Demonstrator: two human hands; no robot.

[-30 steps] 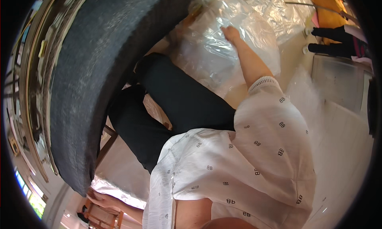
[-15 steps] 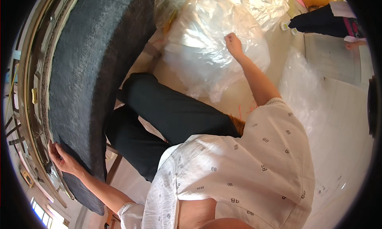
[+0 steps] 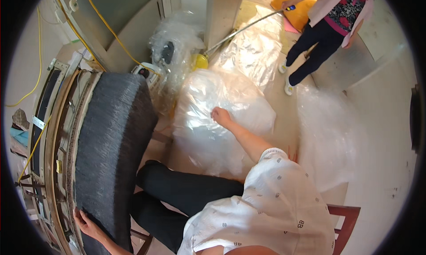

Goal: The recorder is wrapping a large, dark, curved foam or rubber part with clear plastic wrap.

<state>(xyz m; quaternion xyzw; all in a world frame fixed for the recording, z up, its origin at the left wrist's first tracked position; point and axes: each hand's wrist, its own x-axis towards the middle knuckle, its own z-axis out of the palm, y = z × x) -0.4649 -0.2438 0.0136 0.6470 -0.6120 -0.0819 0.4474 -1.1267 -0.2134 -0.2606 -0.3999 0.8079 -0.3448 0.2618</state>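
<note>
Half spreading left hand (image 3: 90, 227) against a curved, streaky dark-grey pad (image 3: 106, 133); curling right hand (image 3: 221, 117) fist-like; cannot tell around what.

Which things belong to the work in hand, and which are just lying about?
In hand, apparently:
dark padded surface, left hand at its edge
clear plastic bundle behind right hand, contact unclear

Apparently lying about:
loose plastic sheet, right
orange bundle, top
</note>
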